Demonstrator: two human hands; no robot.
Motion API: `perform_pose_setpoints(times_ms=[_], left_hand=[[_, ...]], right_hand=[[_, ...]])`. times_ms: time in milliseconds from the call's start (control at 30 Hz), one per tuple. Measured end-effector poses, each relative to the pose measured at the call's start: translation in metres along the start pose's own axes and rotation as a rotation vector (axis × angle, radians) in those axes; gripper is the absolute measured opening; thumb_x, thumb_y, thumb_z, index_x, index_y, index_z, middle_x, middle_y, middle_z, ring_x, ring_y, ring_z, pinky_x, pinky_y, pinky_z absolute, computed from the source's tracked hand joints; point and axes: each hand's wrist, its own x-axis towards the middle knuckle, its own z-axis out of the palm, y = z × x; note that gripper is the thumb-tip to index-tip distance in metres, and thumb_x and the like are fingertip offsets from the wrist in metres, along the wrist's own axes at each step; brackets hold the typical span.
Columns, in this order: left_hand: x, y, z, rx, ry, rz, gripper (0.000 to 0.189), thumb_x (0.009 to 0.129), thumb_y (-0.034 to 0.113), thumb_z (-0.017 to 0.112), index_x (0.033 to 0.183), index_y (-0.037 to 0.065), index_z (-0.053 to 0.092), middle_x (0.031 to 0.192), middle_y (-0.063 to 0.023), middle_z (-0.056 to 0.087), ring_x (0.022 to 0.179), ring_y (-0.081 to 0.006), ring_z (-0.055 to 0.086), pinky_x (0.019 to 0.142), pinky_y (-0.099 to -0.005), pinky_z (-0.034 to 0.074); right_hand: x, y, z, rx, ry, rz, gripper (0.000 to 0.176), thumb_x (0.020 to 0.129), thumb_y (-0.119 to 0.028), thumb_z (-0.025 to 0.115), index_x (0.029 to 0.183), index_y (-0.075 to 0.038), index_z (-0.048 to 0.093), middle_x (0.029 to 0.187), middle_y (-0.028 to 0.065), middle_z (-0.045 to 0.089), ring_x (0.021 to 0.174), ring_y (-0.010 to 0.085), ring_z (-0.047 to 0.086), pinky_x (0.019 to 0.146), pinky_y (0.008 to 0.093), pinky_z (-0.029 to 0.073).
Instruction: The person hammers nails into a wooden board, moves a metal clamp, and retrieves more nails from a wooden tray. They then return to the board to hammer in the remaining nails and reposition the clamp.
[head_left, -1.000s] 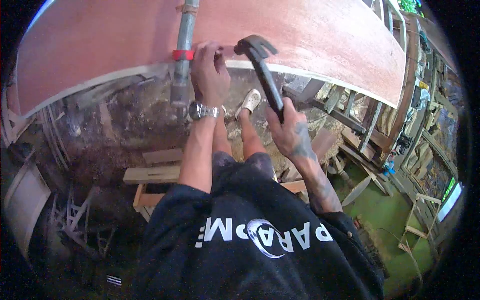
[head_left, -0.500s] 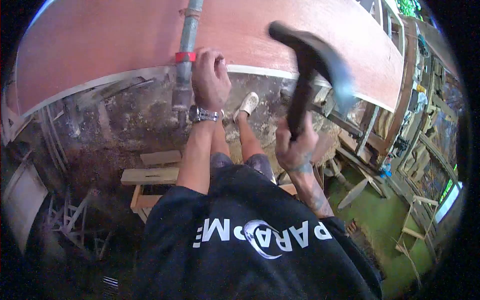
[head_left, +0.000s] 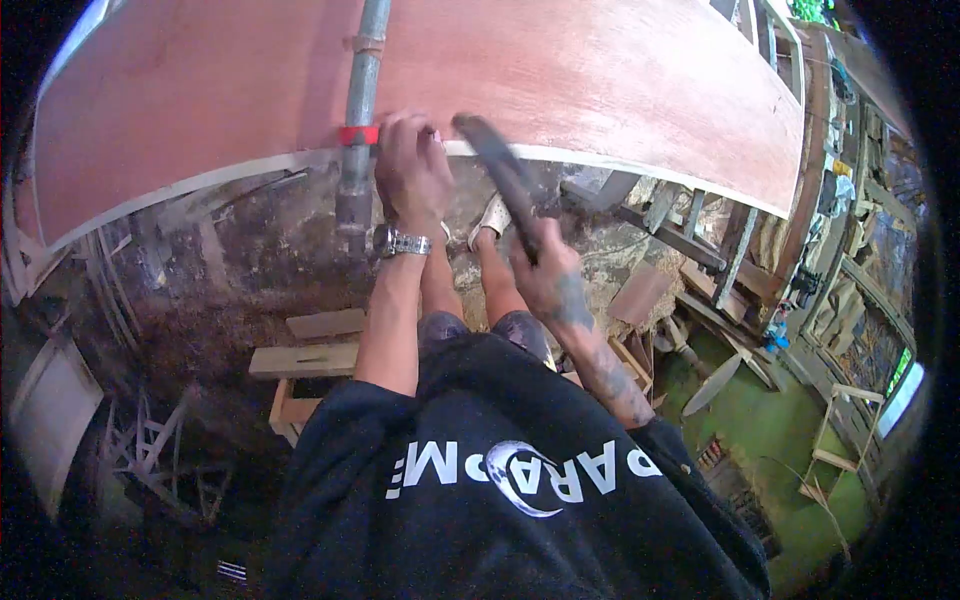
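In my right hand (head_left: 548,268) is a hammer (head_left: 508,185), its dark handle gripped near the end. The hammer's head is blurred and sits at the edge of the pinkish board (head_left: 600,80), to the right of my left hand (head_left: 412,175). That left hand, with a metal watch (head_left: 408,243) on its wrist, is closed at the board's pale front edge; whatever its fingertips pinch is too small to make out. Just left of it stands a grey metal pipe (head_left: 362,90) with a red band (head_left: 358,135), lying across the board's edge.
Below the board is rough, stained ground. A small wooden bench (head_left: 305,360) is at lower left, near tangled wooden pieces (head_left: 150,440). Timber framing (head_left: 735,255) and scrap wood line the right side, above greenish ground or water (head_left: 740,400).
The hammer has swung down and left, from raised at the right to close beside my left hand. My right hand moved left with it; my left hand shifted slightly lower against the board.
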Motion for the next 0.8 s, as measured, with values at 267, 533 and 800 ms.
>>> perform_pose_setpoints(times_ms=[267,533,800], left_hand=[[-0.002,-0.005,0.003,0.026,0.001,0.036,0.010,0.088,0.003,0.064,0.097,0.003,0.062,0.110,-0.0178,0.066,0.106,-0.0400,0.063,0.090,-0.0489,0.052],[0.001,0.020,0.006,-0.168,-0.073,-0.275,0.024,0.084,0.009,0.075,0.103,-0.001,0.064,0.115,-0.0189,0.063,0.110,-0.0371,0.060,0.098,-0.0479,0.049],[-0.015,0.034,-0.008,0.438,-0.089,0.010,0.020,0.090,0.009,0.074,0.107,-0.001,0.072,0.124,-0.0193,0.065,0.119,-0.0361,0.060,0.103,-0.0472,0.048]], right_hand=[[-0.005,-0.001,-0.005,0.026,0.019,-0.030,0.028,0.095,-0.021,0.069,0.112,-0.004,0.054,0.083,0.0263,0.069,0.080,0.0473,0.070,0.065,0.0533,0.053],[0.027,0.023,-0.028,0.018,0.253,0.031,0.037,0.088,-0.021,0.075,0.116,-0.005,0.057,0.093,0.0242,0.068,0.084,0.0447,0.070,0.068,0.0497,0.055],[0.099,0.129,-0.146,-0.214,0.414,-0.126,0.038,0.076,-0.016,0.084,0.104,-0.003,0.062,0.095,0.0148,0.061,0.082,0.0379,0.064,0.074,0.0469,0.053]])
